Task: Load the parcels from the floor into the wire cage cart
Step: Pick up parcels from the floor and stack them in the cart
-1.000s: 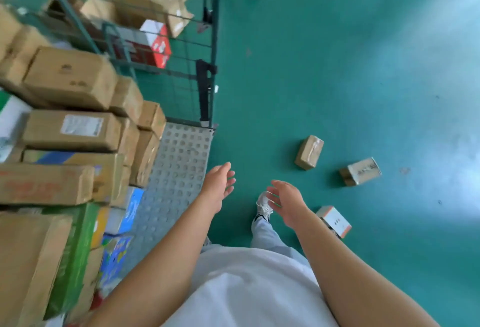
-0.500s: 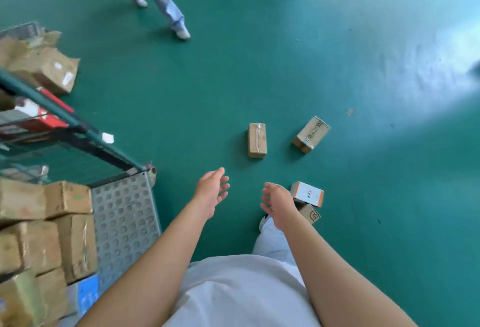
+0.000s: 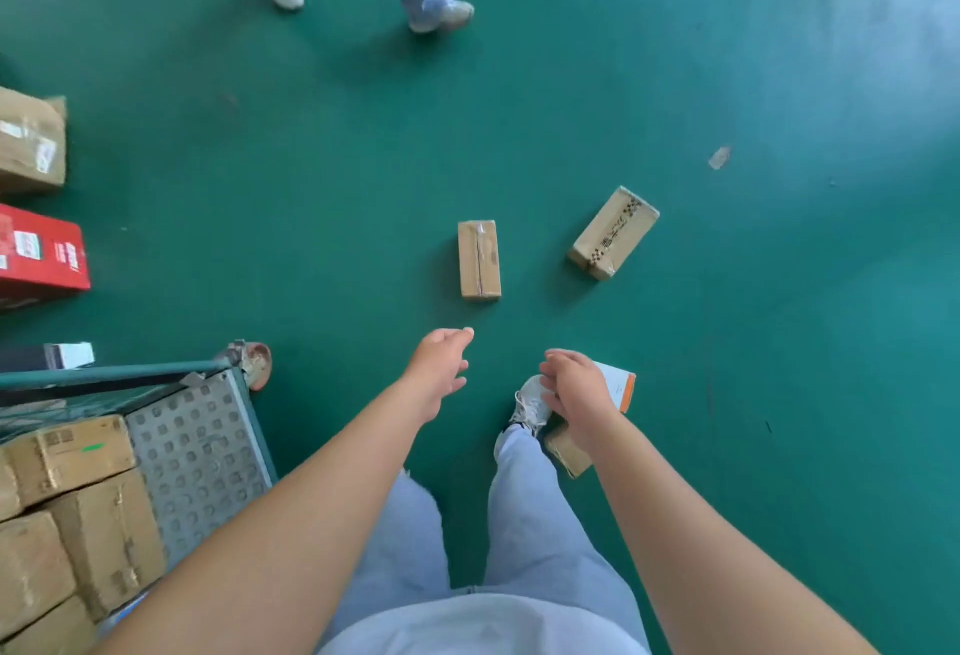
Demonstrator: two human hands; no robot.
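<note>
Parcels lie ahead; with both hands, left hand (image 3: 439, 368) and right hand (image 3: 576, 386), empty and loosely spread, best grip the taped brown parcel (image 3: 479, 259) by its long sides.

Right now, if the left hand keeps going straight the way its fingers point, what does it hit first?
Most likely the taped brown box lying on the green floor just beyond the left hand. Nothing shows between them, but the hand's height above the floor is unclear, so it could pass over.

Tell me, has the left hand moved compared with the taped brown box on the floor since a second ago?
Yes. The left hand now reaches closer to the taped brown box, just short of its near end.
</note>
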